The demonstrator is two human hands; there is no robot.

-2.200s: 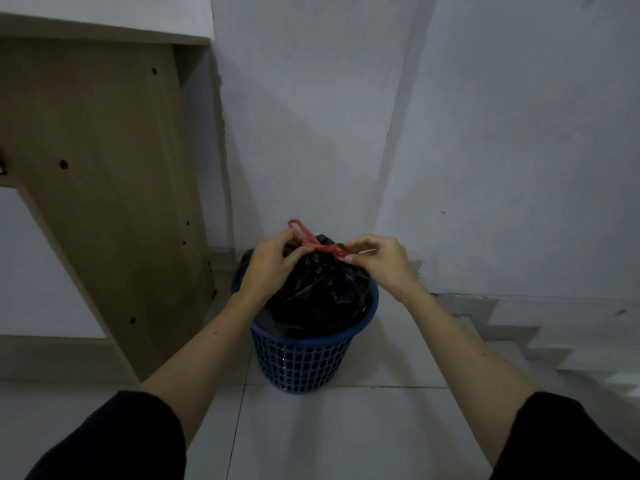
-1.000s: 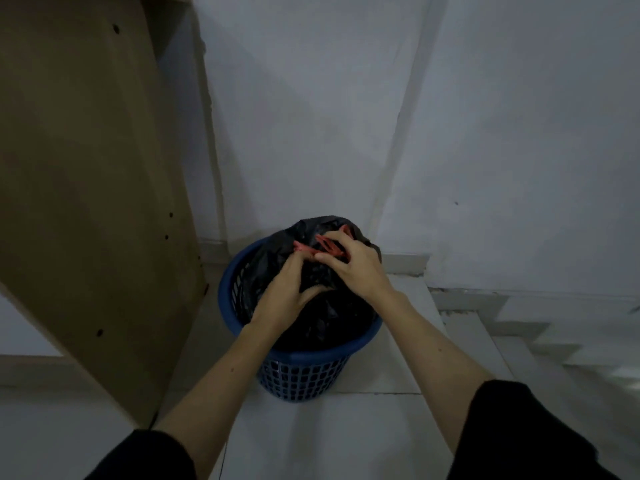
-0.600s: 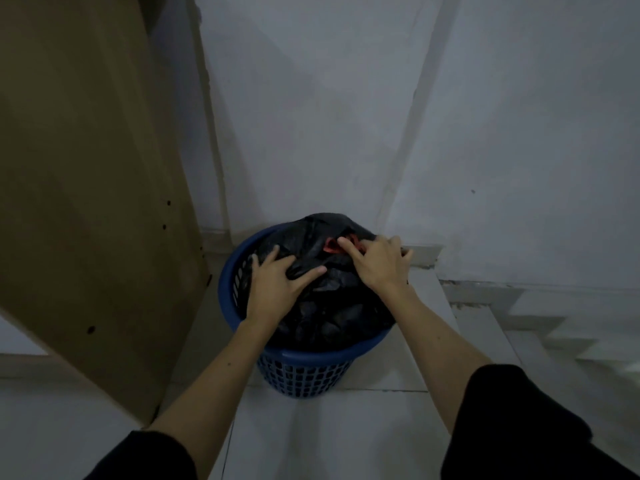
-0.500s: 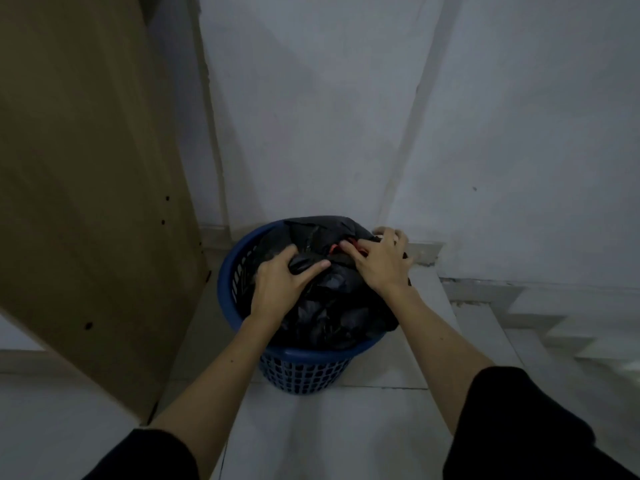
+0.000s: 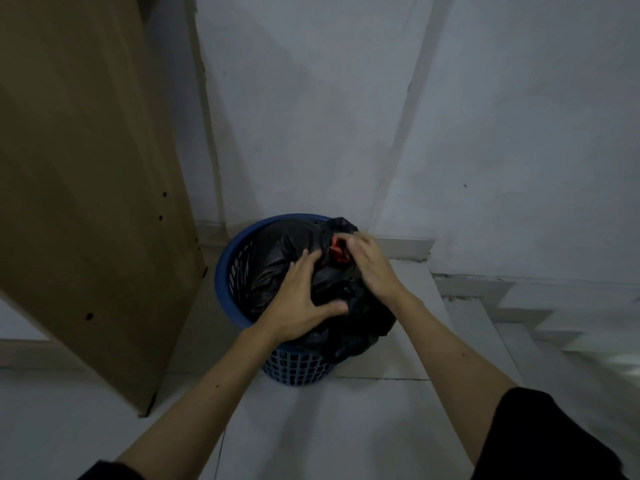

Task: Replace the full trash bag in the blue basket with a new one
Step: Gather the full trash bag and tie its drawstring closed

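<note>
A blue plastic basket (image 5: 224, 277) stands on the tiled floor in the corner. A full black trash bag (image 5: 273, 259) fills it, closed at the top with a red drawstring knot (image 5: 337, 253). The bag bulges over the basket's right rim. My left hand (image 5: 298, 303) lies on the bag's top with fingers spread and thumb out, pressing the plastic. Beside the red knot, my right hand (image 5: 372, 268) rests on the bag's right side, its fingers reaching over the knot. The fingertips are blurred.
A tall brown wooden panel (image 5: 86, 168) leans close on the basket's left. White walls (image 5: 311, 116) meet in a corner behind it. Tiled steps (image 5: 519, 317) go down on the right. Pale floor tiles (image 5: 329, 427) lie in front.
Both hands let go of the red drawstring and came down flat on the bag. The bag has shifted right, over the basket's rim, and the view has tilted down.
</note>
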